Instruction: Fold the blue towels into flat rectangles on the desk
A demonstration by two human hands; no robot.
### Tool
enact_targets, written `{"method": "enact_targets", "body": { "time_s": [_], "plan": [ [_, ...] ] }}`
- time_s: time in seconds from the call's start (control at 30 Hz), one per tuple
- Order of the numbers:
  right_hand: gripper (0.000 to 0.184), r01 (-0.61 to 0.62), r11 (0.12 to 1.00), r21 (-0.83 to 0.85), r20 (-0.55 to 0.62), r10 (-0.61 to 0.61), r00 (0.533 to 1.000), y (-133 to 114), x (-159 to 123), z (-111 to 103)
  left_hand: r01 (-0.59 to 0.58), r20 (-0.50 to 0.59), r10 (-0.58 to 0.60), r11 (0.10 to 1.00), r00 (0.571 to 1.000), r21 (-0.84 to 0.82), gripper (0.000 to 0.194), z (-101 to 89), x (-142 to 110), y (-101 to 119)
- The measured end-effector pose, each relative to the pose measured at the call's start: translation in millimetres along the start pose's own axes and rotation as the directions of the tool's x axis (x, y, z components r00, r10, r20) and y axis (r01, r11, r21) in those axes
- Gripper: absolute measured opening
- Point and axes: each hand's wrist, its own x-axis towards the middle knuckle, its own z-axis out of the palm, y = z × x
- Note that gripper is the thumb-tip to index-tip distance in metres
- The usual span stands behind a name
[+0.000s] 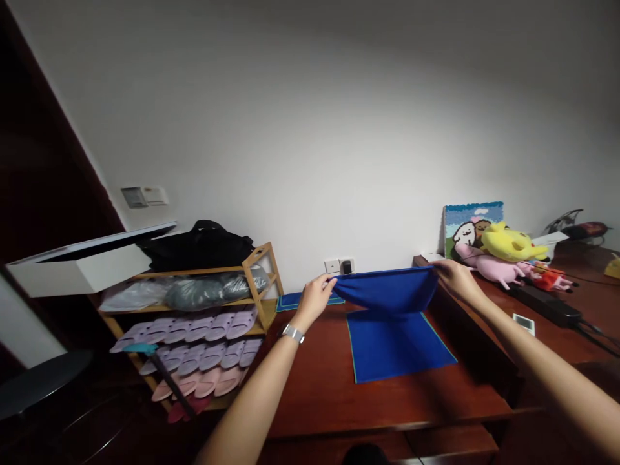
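A blue cloth with green edging [400, 342] lies partly flat on the reddish-brown wooden table [310, 394], its far part lifted off the surface. My left hand [317, 296] pinches the raised edge at its left corner, a metal-banded watch on the wrist. At the opposite corner my right hand [453, 276] grips the same edge, so the cloth stretches between both hands and sags a little in the middle. Behind my left hand, a folded blue cloth [293, 301] rests at the table's back left.
Left of the table stands a wooden shoe rack [264, 316] with several slippers [194, 328], wrapped bags and a black bag [203, 245]. On the right desk are plush toys [513, 244], a picture [453, 226] and a black adapter [547, 305]. A wall socket [332, 266] sits behind the cloth.
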Motion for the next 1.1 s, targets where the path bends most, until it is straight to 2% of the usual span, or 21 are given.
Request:
{"method": "enact_targets", "body": {
  "time_s": [0.07,0.13,0.23,0.33,0.4,0.47,0.53,0.63,0.77,0.87,0.97,1.03,1.1],
  "plan": [
    [0.032,-0.035,0.999,0.003,-0.016,0.035,0.999,19,-4,10,-0.025,-0.036,0.025,1.0,0.999,-0.005,0.035,22.8,-2,-7],
    [0.035,-0.097,0.995,0.013,-0.004,0.097,0.995,41,-26,27,-0.073,-0.037,0.074,0.997,0.997,0.016,0.033,54.0,-20,-22],
    [0.036,-0.233,0.972,0.022,0.052,0.231,0.971,78,-86,66,-0.137,0.018,0.136,0.984,0.991,0.118,0.033,113.9,-75,-56],
    [0.035,-0.402,0.916,0.007,0.167,0.395,0.903,112,-161,112,-0.196,0.073,0.183,0.945,0.98,0.261,0.033,173.5,-142,-94],
    [0.034,-0.454,0.891,0.0,0.226,0.442,0.868,130,-205,138,-0.268,0.113,0.245,0.916,0.963,0.298,0.032,200.7,-178,-114],
    [0.032,-0.447,0.895,0.011,0.228,0.433,0.872,143,-237,156,-0.258,0.127,0.228,0.912,0.965,0.32,0.028,213.5,-199,-126],
    [0.032,-0.421,0.907,0.014,0.228,0.407,0.885,151,-254,164,-0.242,0.151,0.202,0.912,0.968,0.331,0.025,214.7,-207,-128],
    [0.039,-0.381,0.924,-0.031,0.255,0.376,0.891,154,-260,162,-0.243,0.2,0.182,0.906,0.963,0.346,0.024,207.7,-206,-122],
    [0.043,-0.323,0.926,-0.196,0.274,0.368,0.888,144,-248,158,-0.263,0.236,0.186,0.897,0.954,0.355,0.029,199.3,-205,-115],
    [0.047,-0.237,0.925,-0.296,0.236,0.311,0.92,120,-229,167,-0.291,0.271,0.204,0.895,0.941,0.338,0.036,189.5,-206,-121],
    [0.047,-0.167,0.934,-0.317,0.277,0.259,0.925,83,-206,194,-0.241,0.252,0.151,0.894,0.956,0.377,0.037,170.4,-199,-147],
    [0.05,-0.139,0.941,-0.31,0.363,0.252,0.897,59,-192,220,-0.136,0.185,0.055,0.877,0.981,0.461,0.037,150.7,-191,-179],
    [0.057,-0.129,0.942,-0.308,0.456,0.266,0.849,43,-181,248,-0.028,0.133,-0.058,0.826,0.989,0.564,0.039,124.7,-185,-220]
  ]
}}
